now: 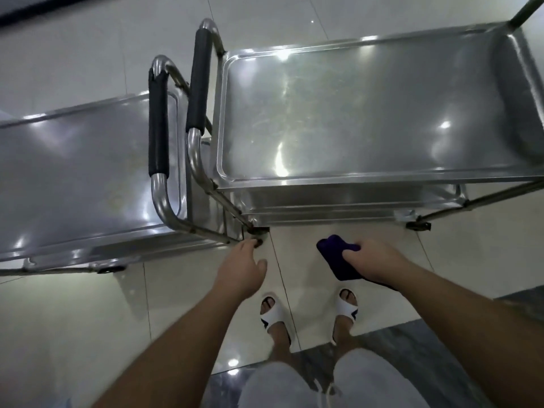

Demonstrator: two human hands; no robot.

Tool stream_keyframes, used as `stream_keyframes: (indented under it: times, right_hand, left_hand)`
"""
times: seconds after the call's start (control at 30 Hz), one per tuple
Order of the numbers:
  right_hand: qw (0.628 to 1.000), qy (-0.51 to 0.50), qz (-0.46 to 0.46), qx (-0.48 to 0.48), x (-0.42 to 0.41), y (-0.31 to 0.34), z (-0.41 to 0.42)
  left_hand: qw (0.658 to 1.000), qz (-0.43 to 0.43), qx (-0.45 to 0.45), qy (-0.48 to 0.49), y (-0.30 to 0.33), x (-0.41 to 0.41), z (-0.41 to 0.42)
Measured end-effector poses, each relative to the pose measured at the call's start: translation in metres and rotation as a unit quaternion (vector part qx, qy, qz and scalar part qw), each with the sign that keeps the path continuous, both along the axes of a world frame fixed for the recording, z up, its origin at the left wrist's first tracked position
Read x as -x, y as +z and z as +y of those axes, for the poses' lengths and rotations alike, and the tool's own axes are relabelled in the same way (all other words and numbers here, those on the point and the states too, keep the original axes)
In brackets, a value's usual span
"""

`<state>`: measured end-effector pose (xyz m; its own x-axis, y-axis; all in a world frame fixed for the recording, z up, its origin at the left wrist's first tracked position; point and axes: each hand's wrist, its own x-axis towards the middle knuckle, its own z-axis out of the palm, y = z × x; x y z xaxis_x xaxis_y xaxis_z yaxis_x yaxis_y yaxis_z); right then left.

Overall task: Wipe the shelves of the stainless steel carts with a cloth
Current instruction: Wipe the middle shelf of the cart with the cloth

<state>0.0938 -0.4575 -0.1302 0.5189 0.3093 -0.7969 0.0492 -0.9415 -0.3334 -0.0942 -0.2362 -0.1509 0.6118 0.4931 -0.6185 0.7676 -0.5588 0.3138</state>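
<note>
Pale shorts (pixel 338 381) lowest in view, white sandals (pixel 275 318) just beyond on a glossy tiled floor (pixel 88 319). Both bare forearms reaching forward and down. Right hand (pixel 372 262) curled round a dark purple cloth (pixel 335 260), fingers bunching it from above, cloth held in the air in front of the right cart (pixel 368 113) and below its top shelf, touching no metal. Left hand (pixel 243 267) holding nothing, fingers loosely extended toward the low corner of the frame (pixel 256 231) where the two carts meet; contact there hard to make out, blurred.

Left cart (pixel 73 172) standing just beside the right one, their handles with dark foam grips (pixel 198 81) nearly side by side. Top shelves of both bare, shiny, rimmed with a raised lip; lower shelves only partly visible under the right cart.

Cloth likely soft, light and limp: best gathered into a pad under a flat palm rather than pinched at an edge, so as to spread pressure across the steel. Shelves stiff and slick, so easy gliding likely. Carts on casters probably prone to rolling under a push; steadying by the foam grip or frame with the free hand advisable. Wiping apparently not yet begun on the top shelf.
</note>
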Motion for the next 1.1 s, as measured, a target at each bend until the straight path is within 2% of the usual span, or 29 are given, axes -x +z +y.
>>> stream_keyframes:
  times: [0.27,0.47,0.73,0.8,0.93,1.1]
  right_hand:
    - [0.997,0.03,0.034,-0.056,0.013,-0.065,0.052]
    - [0.994,0.053,0.038,-0.088,-0.011,-0.132,0.083]
    - [0.992,0.059,-0.014,-0.109,-0.041,-0.235,0.119]
    - [0.988,0.079,-0.042,-0.124,-0.048,-0.257,0.132]
    - [0.977,0.136,-0.104,-0.127,-0.063,-0.295,0.166]
    - [0.948,0.136,-0.179,-0.225,-0.082,-0.313,0.2]
  left_hand:
    - [0.997,0.014,0.008,0.078,-0.056,0.005,0.036]
    - [0.976,-0.007,0.012,0.217,-0.117,-0.024,0.05]
    - [0.911,-0.162,0.012,0.378,-0.23,-0.058,0.083]
    - [0.887,-0.204,0.0,0.414,-0.252,-0.065,0.094]
    - [0.862,-0.249,-0.032,0.44,-0.29,-0.071,0.118]
    - [0.802,-0.334,-0.023,0.494,-0.319,-0.085,0.146]
